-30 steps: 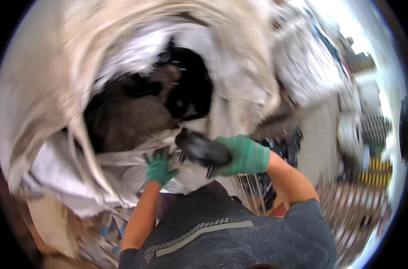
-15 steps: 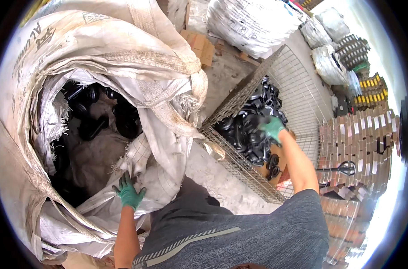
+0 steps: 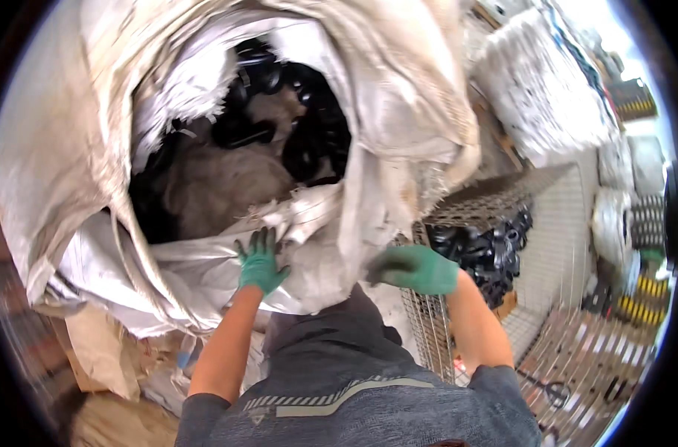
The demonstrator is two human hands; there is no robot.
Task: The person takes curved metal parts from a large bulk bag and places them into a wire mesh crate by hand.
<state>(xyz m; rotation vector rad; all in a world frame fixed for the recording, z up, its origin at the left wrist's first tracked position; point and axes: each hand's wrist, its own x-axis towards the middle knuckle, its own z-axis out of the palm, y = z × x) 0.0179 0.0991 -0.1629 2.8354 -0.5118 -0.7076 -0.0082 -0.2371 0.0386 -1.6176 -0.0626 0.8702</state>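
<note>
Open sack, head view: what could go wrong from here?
Snag: the left hand rests on the sack beside frayed fabric, whose threads might catch it.
Scrape: the right hand appears close to the wire cage and may brush its mesh.
Slump: the sack's mouth hangs in loose folds that could sag over the black parts inside.

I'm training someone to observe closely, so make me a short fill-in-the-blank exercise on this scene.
The left hand and right hand wear ____ gloves.
In this view, the wire basket stands to the ____ of the large pale sack.
The parts in the basket are ____ in colour.

Missing words: green; right; black
</note>
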